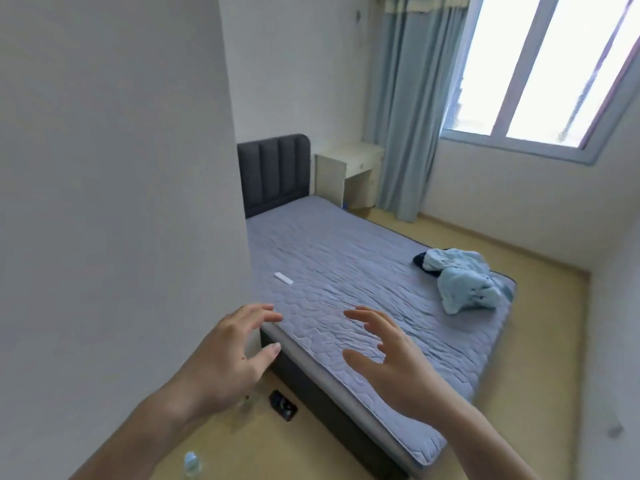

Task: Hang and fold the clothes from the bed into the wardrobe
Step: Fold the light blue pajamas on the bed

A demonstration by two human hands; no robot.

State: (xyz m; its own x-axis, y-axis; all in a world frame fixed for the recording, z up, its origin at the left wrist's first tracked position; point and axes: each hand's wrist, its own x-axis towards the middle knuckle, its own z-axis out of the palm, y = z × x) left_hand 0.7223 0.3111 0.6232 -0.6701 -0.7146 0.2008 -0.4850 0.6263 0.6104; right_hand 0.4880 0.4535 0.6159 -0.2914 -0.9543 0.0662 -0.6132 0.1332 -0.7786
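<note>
A crumpled pile of light blue clothes (pixel 464 282) with a dark garment under its far end lies near the right foot corner of the bed (pixel 346 265), which has a grey quilted cover. My left hand (pixel 232 355) and my right hand (pixel 391 358) hover in front of me over the near edge of the bed, fingers spread and holding nothing. Both hands are well short of the clothes. A large white panel (pixel 114 202) fills the left side of the view; I cannot tell whether it is the wardrobe.
A small white flat object (pixel 283 277) lies on the bed near the panel. On the wooden floor sit a dark phone (pixel 283 405) and a plastic bottle (pixel 192 464). A white desk (pixel 346 174), blue curtain (pixel 405 133) and window (pixel 540 71) stand beyond the bed.
</note>
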